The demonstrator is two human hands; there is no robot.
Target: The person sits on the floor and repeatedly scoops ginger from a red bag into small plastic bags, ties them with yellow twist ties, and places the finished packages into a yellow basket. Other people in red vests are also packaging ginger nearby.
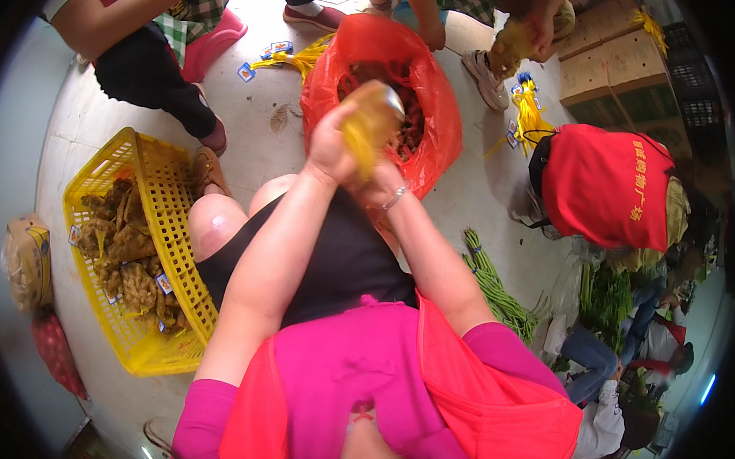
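My left hand [333, 147] and my right hand [379, 182] are close together over the front rim of a red plastic bag. Between them they hold a blurred brown lump, seemingly ginger, in yellow netting [363, 128]; a pale shiny spot shows at its far end. The open red bag [443, 119] stands on the floor and holds reddish-brown knobbly pieces. At my left, a yellow plastic crate [176, 252] holds netted ginger roots [137, 284] with small blue-and-white tags. Yellow mesh bags [301, 57] with tags lie on the floor behind the red bag's left side.
Co-workers' arms [423, 16] and legs surround the red bag's far side. More yellow mesh bags [527, 113] lie right, near cardboard boxes [621, 62] and a red cloth-covered load [603, 187]. Green long beans [497, 284] lie by my right side. Other people [601, 363] sit lower right.
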